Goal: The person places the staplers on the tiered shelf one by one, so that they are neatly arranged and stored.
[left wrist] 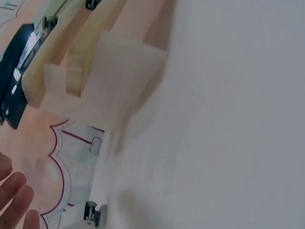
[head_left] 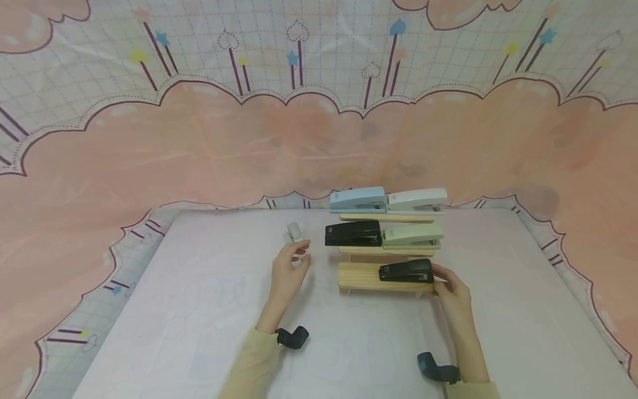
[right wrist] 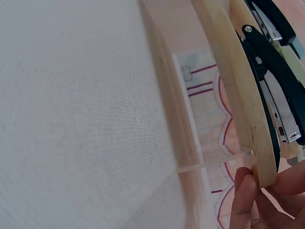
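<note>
My left hand [head_left: 289,271] hovers over the table with thumb and fingers apart, close to a small whitish stapler [head_left: 294,231] seen nearly end-on. In the left wrist view only the metal nose of that stapler [left wrist: 92,214] shows plainly. On the right, my right hand [head_left: 452,291] has finger and thumb on either side of the end of a wooden shelf rack's lowest board [head_left: 359,276]. A black stapler [head_left: 406,271] lies along that board, its front end beside my fingers. In the right wrist view, the fingertips [right wrist: 243,183] touch the board's end.
Behind, the middle board bears another black stapler [head_left: 352,233] and a pale green stapler [head_left: 412,236]. A light blue stapler [head_left: 357,199] and a white stapler [head_left: 417,200] sit on the top board. Clear plastic side supports [left wrist: 119,71] hold the boards above the white table [head_left: 199,310].
</note>
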A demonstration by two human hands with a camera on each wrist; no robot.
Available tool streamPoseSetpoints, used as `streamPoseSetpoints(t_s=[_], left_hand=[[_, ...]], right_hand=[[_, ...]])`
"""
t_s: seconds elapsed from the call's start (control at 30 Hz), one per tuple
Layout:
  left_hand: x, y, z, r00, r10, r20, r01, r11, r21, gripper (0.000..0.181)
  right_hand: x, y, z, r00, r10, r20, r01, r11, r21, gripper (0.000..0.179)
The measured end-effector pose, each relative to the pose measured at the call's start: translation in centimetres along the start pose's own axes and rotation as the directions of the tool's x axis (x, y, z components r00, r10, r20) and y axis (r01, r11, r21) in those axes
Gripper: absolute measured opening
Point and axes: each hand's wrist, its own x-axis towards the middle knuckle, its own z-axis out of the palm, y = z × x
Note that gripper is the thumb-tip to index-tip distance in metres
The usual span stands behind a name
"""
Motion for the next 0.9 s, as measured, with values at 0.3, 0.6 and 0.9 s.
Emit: streamPoseSetpoints(t_s=[0.3, 0.6, 0.9], left_hand=[[1.5, -2.1, 0.2, 0.992, -0.094, -0.083, 0.093, 0.996, -0.013, 0.03], [2.5, -3.3, 0.7, 0.963, -0.245, -0.11, 0.243, 0.97, -0.035, 0.044], [2.7, -3.7, 2.0, 0.946, -0.308, -0.101, 0.302, 0.951, -0.068, 0.062]], right_hand=[[0.1, 0.0, 0.2, 1.0, -0.003, -0.016, 0.003, 1.0, -0.006, 0.044], [0.0, -0.1, 0.2, 1.0, -0.004, -0.019, 0.004, 1.0, 0.0, 0.044], [-0.1, -0.2, 0.1, 1.0, 0.0, -0.018, 0.0, 1.0, -0.002, 0.044]])
